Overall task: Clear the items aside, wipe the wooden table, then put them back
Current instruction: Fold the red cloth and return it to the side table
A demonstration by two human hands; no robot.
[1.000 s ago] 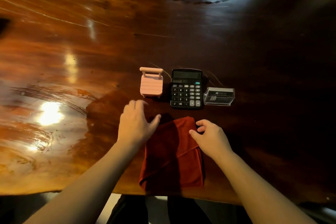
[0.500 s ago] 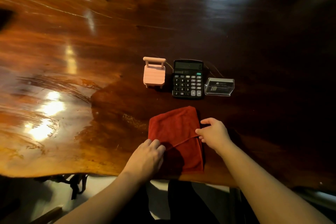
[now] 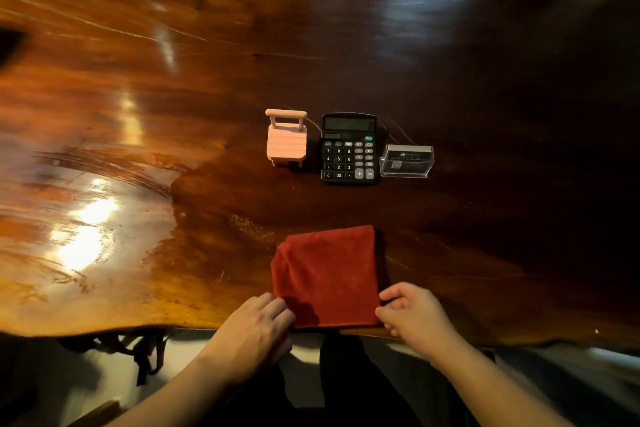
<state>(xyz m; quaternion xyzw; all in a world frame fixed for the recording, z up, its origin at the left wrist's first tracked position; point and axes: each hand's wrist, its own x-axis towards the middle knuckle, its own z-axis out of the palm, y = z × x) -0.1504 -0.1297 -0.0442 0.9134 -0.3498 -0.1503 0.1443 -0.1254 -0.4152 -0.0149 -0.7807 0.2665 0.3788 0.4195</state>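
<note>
You have one red cloth [image 3: 327, 276] lying folded on the wooden table [image 3: 138, 107], right at the near edge, with its nearest side reaching the table's lip. Your left hand [image 3: 256, 331] sits at the cloth's near left corner, fingers curled and touching the fabric; whether they actually pinch it you cannot tell from here, since the fingertips are tucked under. Your right hand [image 3: 412, 314] is at the near right corner, thumb and fingers bent and closed on the cloth's edge.

Farther from you, well apart from the cloth, three items stand in a single row. Count them from your left: one small pink chair-shaped stand [image 3: 286, 142], one black calculator [image 3: 348, 149] with its keys facing up, and one clear plastic card holder [image 3: 406, 161] with a card inside. The pink stand and the calculator are just beside each other with a narrow gap; the card holder sits just beside the calculator's right edge, slightly nearer to you than the calculator's top.

The table's surface shows bright glare patches on your left side and streaky marks around them.
</note>
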